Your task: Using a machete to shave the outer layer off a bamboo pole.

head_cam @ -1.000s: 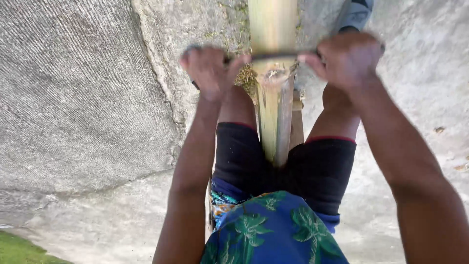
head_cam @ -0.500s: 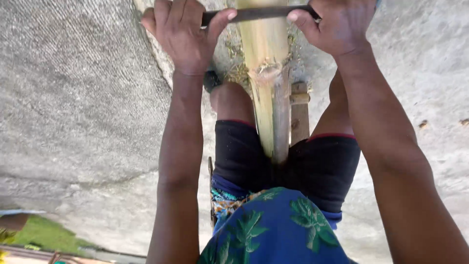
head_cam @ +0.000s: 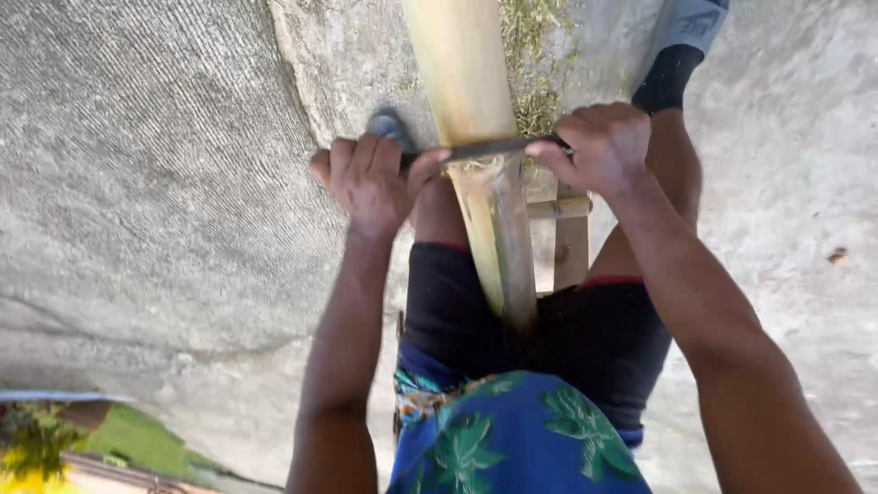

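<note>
A thick pale yellow bamboo pole runs away from me between my knees, its near end resting at my lap. A thin dark blade lies across the pole. My left hand grips the blade's left end, and my right hand grips its right end, both fists closed around it. Below the blade the pole surface looks scraped and greener. Curled shavings sit just under the blade.
Grey concrete ground surrounds me. A small wooden stool frame shows between my legs. My right foot in a dark sock and grey shoe is ahead. Scraped fibre litter lies beside the pole. Grass and yellow flowers lie bottom left.
Both hands have pulled the blade back along the pole toward me, from near the frame's top to mid-height, after being pushed forward earlier. The view has shifted slightly.
</note>
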